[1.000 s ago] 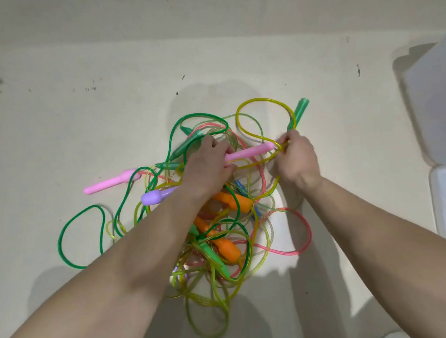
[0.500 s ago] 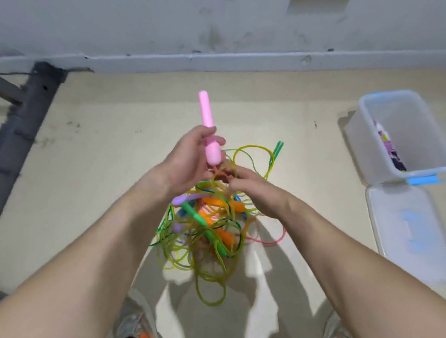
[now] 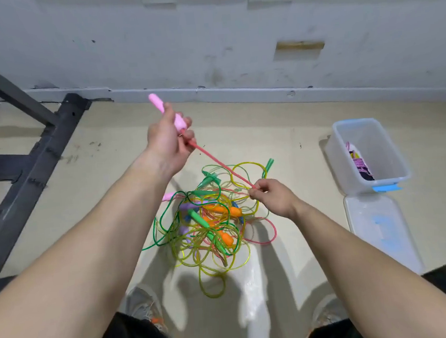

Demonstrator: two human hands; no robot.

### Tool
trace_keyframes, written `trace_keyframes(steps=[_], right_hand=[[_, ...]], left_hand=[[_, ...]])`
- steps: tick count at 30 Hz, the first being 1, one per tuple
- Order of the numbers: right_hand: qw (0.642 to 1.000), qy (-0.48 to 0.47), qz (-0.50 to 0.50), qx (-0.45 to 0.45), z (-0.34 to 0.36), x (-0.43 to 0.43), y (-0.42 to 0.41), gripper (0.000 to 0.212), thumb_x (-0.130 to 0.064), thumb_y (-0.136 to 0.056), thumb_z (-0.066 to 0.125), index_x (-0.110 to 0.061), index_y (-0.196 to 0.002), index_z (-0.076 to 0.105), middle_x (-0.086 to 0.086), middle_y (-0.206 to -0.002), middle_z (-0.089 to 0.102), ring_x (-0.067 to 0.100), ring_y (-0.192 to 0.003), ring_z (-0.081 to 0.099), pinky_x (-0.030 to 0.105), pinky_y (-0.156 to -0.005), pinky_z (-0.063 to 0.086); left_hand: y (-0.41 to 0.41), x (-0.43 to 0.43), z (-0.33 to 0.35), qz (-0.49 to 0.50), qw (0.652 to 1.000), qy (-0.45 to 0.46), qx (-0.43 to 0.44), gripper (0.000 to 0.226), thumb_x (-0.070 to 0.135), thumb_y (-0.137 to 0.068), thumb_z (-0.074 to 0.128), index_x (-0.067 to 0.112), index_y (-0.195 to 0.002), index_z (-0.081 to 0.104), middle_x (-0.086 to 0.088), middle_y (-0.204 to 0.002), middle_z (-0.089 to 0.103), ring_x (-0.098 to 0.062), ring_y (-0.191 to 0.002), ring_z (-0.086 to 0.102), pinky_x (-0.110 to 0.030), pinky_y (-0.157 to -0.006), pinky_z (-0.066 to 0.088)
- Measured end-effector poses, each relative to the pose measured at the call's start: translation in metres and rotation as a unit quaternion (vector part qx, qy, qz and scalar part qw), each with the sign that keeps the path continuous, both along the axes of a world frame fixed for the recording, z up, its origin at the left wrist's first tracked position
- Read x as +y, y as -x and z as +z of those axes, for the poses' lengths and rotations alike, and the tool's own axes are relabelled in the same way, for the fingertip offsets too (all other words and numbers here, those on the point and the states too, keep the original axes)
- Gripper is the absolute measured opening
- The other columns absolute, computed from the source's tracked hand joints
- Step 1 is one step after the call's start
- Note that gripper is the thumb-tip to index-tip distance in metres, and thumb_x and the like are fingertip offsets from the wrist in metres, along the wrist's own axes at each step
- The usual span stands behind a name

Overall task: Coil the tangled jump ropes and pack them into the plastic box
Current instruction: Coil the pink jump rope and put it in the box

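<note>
A tangled heap of jump ropes [image 3: 210, 223] lies on the floor in front of me, with green, yellow and pink cords and orange, green, purple and pink handles. My left hand [image 3: 169, 141] grips a pink handle [image 3: 178, 120] raised above the heap. Its pink cord [image 3: 221, 165] runs taut down to my right hand [image 3: 271, 195], which pinches it just over the pile. The clear plastic box [image 3: 352, 181] stands open at the right with a purple coiled rope [image 3: 360, 165] inside.
The box's clear lid [image 3: 378, 233] lies flat on the floor just in front of the box. A dark metal frame [image 3: 35, 163] stands at the left. A grey wall with sockets is behind. My knees and shoes are at the bottom edge.
My left hand lifted the pink handle up out of the pile and away to the left. My right hand slid down the pink cord, which now stretches taut between the hands. The camera tilted up.
</note>
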State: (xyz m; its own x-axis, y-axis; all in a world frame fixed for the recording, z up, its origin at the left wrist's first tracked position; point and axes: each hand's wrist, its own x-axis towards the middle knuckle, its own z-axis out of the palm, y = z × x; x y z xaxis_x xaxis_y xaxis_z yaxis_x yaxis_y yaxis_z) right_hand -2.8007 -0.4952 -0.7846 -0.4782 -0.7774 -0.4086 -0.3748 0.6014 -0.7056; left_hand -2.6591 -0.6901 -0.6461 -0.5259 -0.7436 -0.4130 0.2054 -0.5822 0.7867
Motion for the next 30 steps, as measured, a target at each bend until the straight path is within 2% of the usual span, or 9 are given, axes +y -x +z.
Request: trace_keyframes(steps=[3, 5, 10, 16, 18, 20, 23, 26, 30], right_hand=[[0.996, 0.038, -0.034, -0.068, 0.017, 0.009, -0.007, 0.031, -0.021, -0.104, 0.051, -0.011, -0.076, 0.062, 0.003, -0.070, 0.071, 0.019, -0.063, 0.062, 0.041, -0.072, 0.053], [0.957, 0.130, -0.121, -0.231, 0.047, 0.002, -0.014, 0.033, -0.017, -0.108, 0.042, -0.009, -0.080, 0.058, 0.001, -0.058, 0.064, 0.015, -0.047, 0.054, 0.030, -0.055, 0.047], [0.811, 0.272, -0.181, -0.485, 0.129, -0.014, -0.017, 0.026, -0.023, -0.106, 0.039, -0.012, -0.088, 0.054, -0.006, -0.050, 0.042, 0.009, -0.043, 0.034, 0.019, -0.047, 0.035], [0.747, 0.369, -0.279, -0.477, 0.148, -0.015, 0.005, 0.033, -0.034, -0.108, 0.038, -0.011, -0.098, 0.060, -0.002, -0.071, 0.066, 0.010, -0.057, 0.064, 0.020, -0.059, 0.051], [0.758, 0.344, -0.344, -0.434, 0.129, -0.008, 0.004, 0.027, -0.024, -0.105, 0.041, -0.011, -0.101, 0.064, 0.007, -0.091, 0.071, 0.019, -0.072, 0.073, 0.024, -0.062, 0.056], [0.824, 0.271, -0.358, -0.347, 0.100, -0.004, -0.016, 0.019, -0.013, -0.093, 0.046, -0.011, -0.093, 0.066, 0.009, -0.091, 0.066, 0.015, -0.064, 0.070, 0.024, -0.058, 0.049], [0.940, 0.187, -0.145, -0.246, 0.069, 0.001, -0.066, 0.040, -0.008, -0.072, 0.050, -0.015, -0.108, 0.065, 0.000, -0.106, 0.064, 0.000, -0.088, 0.061, 0.019, -0.075, 0.044], [0.963, 0.139, 0.024, -0.230, 0.041, 0.003, -0.096, 0.036, -0.008, -0.075, 0.055, -0.022, -0.107, 0.061, -0.004, -0.101, 0.061, 0.002, -0.089, 0.058, 0.022, -0.085, 0.045], [0.993, 0.073, 0.009, -0.091, 0.001, 0.012, -0.078, 0.009, -0.034, -0.089, 0.057, -0.029, -0.082, 0.055, -0.002, -0.082, 0.059, 0.021, -0.082, 0.060, 0.052, -0.090, 0.051]], left_hand=[[-0.017, -0.002, -0.022, 0.015, 0.989, 0.109, -0.099, 0.018, 0.025, -0.103, 0.051, 0.022, -0.087, 0.044, 0.003, -0.068, 0.044, -0.009, -0.041, 0.034, -0.024, -0.047, 0.034], [-0.028, 0.010, -0.044, -0.075, 0.929, 0.270, -0.241, 0.016, 0.013, -0.094, 0.064, 0.018, -0.091, 0.049, 0.000, -0.075, 0.049, -0.016, -0.055, 0.046, -0.028, -0.054, 0.040], [-0.029, 0.075, -0.078, -0.347, 0.815, 0.374, -0.273, 0.061, 0.050, -0.061, 0.087, 0.032, -0.107, 0.052, 0.002, -0.102, 0.063, -0.016, -0.088, 0.060, -0.036, -0.078, 0.050], [-0.016, 0.099, -0.068, -0.260, 0.915, 0.253, -0.177, 0.018, 0.016, -0.098, 0.065, 0.016, -0.094, 0.048, -0.001, -0.068, 0.056, -0.021, -0.053, 0.064, -0.033, -0.051, 0.055], [-0.015, 0.091, -0.043, -0.205, 0.958, 0.157, -0.127, 0.016, 0.017, -0.100, 0.060, 0.016, -0.091, 0.048, 0.001, -0.060, 0.052, -0.019, -0.048, 0.061, -0.031, -0.048, 0.056], [-0.010, 0.083, -0.014, -0.158, 0.983, 0.072, -0.061, 0.014, 0.018, -0.101, 0.058, 0.016, -0.091, 0.050, 0.003, -0.057, 0.050, -0.018, -0.050, 0.062, -0.039, -0.057, 0.062], [-0.002, 0.076, 0.016, -0.120, 0.993, -0.017, 0.008, 0.018, 0.015, -0.103, 0.053, 0.019, -0.086, 0.048, 0.004, -0.054, 0.050, -0.012, -0.052, 0.065, -0.042, -0.062, 0.063], [0.000, 0.066, 0.033, -0.076, 0.995, -0.055, 0.030, 0.018, 0.012, -0.102, 0.052, 0.016, -0.085, 0.049, 0.004, -0.052, 0.052, -0.013, -0.056, 0.069, -0.048, -0.062, 0.062], [-0.014, 0.038, 0.037, 0.024, 0.995, -0.082, 0.050, 0.017, 0.011, -0.102, 0.054, 0.014, -0.086, 0.050, 0.003, -0.055, 0.051, -0.016, -0.059, 0.069, -0.056, -0.069, 0.060]])
